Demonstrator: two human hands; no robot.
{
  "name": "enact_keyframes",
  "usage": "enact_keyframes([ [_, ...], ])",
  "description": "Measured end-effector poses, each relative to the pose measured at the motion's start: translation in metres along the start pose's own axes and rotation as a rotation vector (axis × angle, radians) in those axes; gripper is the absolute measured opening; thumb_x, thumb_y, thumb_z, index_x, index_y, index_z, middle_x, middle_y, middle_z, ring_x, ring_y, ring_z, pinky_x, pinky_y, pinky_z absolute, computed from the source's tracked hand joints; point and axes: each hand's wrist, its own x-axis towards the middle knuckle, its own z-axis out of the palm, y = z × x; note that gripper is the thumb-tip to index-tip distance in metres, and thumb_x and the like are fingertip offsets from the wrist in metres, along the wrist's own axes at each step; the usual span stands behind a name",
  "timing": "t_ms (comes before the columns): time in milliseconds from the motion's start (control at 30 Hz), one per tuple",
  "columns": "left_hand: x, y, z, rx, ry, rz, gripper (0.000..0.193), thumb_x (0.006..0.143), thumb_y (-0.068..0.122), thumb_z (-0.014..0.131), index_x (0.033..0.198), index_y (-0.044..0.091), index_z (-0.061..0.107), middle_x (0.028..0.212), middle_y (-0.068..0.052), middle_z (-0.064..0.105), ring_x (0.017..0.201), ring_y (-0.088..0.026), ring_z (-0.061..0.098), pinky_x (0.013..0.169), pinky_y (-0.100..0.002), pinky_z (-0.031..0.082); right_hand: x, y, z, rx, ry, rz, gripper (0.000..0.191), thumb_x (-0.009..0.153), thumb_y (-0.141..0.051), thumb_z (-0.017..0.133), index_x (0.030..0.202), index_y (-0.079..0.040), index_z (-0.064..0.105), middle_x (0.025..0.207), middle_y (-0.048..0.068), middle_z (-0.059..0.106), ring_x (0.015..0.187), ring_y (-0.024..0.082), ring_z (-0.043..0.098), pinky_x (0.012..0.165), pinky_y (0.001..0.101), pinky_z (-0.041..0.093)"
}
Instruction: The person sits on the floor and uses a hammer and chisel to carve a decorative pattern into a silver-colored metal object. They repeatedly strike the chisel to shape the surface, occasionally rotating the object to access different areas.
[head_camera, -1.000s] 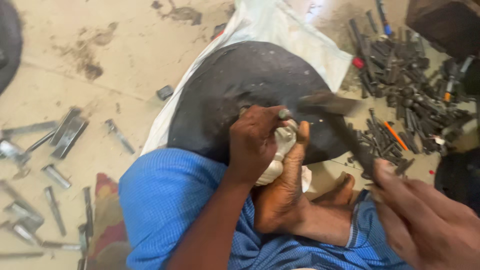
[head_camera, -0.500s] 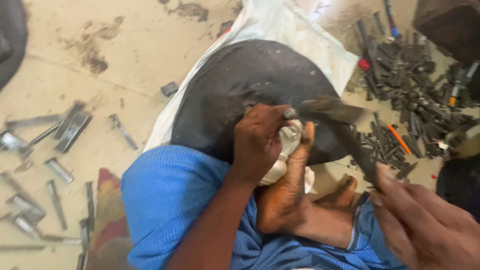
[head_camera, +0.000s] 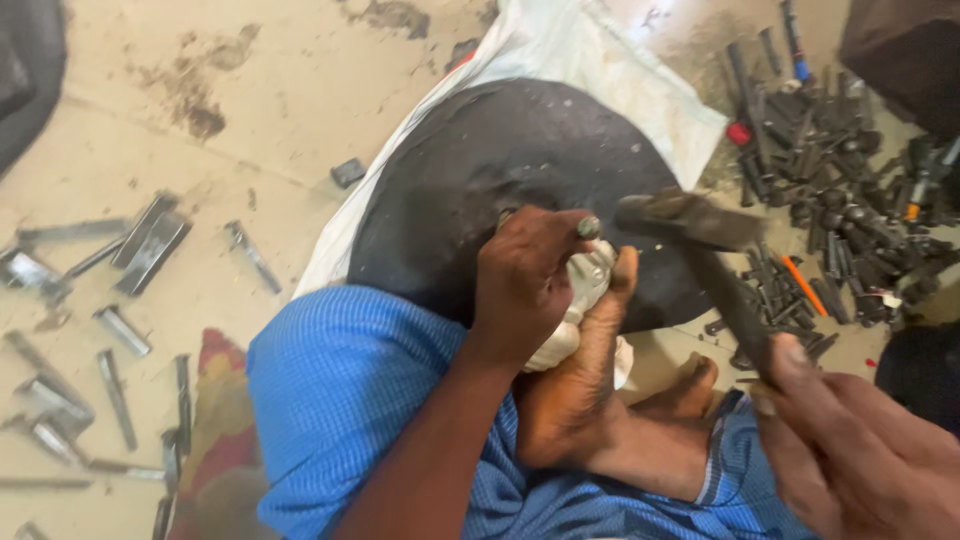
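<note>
- Floor (head_camera: 200, 120) first: pale, stained concrete, with flat metal strips (head_camera: 140, 240) scattered on the left side.
- Big round dark stone slab (head_camera: 500, 170) sits on a white sack (head_camera: 600, 60) right in front of the person, who is down on the floor in blue cloth (head_camera: 340, 400).
- Pile of dark bolts and punches (head_camera: 830, 200) lies off to the right of the slab, well apart from the strips.
- Bare foot (head_camera: 580, 390) is pressed against the slab's near edge, pinning a white cloth (head_camera: 580, 290) there.
- Right hand (head_camera: 850, 450) is wrapped tight around the handle of a hammer (head_camera: 690, 220).
- Left hand (head_camera: 530, 275) is closed around a short metal punch (head_camera: 588, 227), only its top end poking out above the knuckles, tip down near the slab's edge.
- What changed: compared with a second ago, the hammer head has dropped and slid left, so it's now just beside the punch top, basically level with it. Looks to me like a strike is landing or about to, while the left hand has barely moved.
</note>
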Motion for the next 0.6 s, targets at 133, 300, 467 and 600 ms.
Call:
enact_keyframes([
  [133, 0.0, -0.002, 0.001, 0.002, -0.013, 0.028, 0.046, 0.076, -0.013, 0.064, 0.116, 0.01, 0.066, 0.096, -0.004, 0.072, 0.096, -0.028, 0.071, 0.087, -0.041, 0.057, 0.008, -0.004, 0.0, -0.047, -0.006, 0.26, 0.061, 0.078, -0.005, 0.081, 0.137, -0.007, 0.066, 0.089, 0.014, 0.074, 0.073, 0.023, 0.074, 0.06, 0.0383, 0.057],
  [300, 0.0, -0.001, 0.0, 0.003, -0.012, 0.012, 0.043, 0.079, -0.011, 0.067, 0.116, 0.01, 0.066, 0.098, -0.005, 0.072, 0.095, -0.028, 0.07, 0.085, -0.04, 0.056, 0.012, -0.006, -0.006, -0.021, -0.079, 0.08, 0.063, 0.078, -0.003, 0.079, 0.137, 0.008, 0.061, 0.093, 0.019, 0.075, 0.075, 0.021, 0.074, 0.061, 0.0353, 0.059],
  [467, 0.0, -0.001, 0.002, -0.006, 0.01, 0.027, 0.043, 0.078, -0.012, 0.065, 0.115, 0.009, 0.066, 0.099, -0.006, 0.072, 0.096, -0.027, 0.071, 0.086, -0.04, 0.057, 0.003, 0.001, -0.001, -0.019, 0.05, 0.024, 0.062, 0.078, -0.003, 0.077, 0.134, 0.011, 0.056, 0.097, 0.021, 0.073, 0.079, 0.022, 0.074, 0.066, 0.0319, 0.061],
  [600, 0.0, 0.0, 0.002, -0.033, -0.016, -0.027, 0.046, 0.077, -0.014, 0.063, 0.116, 0.01, 0.067, 0.098, -0.005, 0.072, 0.096, -0.027, 0.071, 0.084, -0.038, 0.058, -0.002, 0.006, 0.004, -0.067, 0.035, 0.072, 0.06, 0.079, -0.003, 0.08, 0.135, 0.006, 0.062, 0.09, 0.019, 0.074, 0.073, 0.024, 0.072, 0.061, 0.0366, 0.058],
])
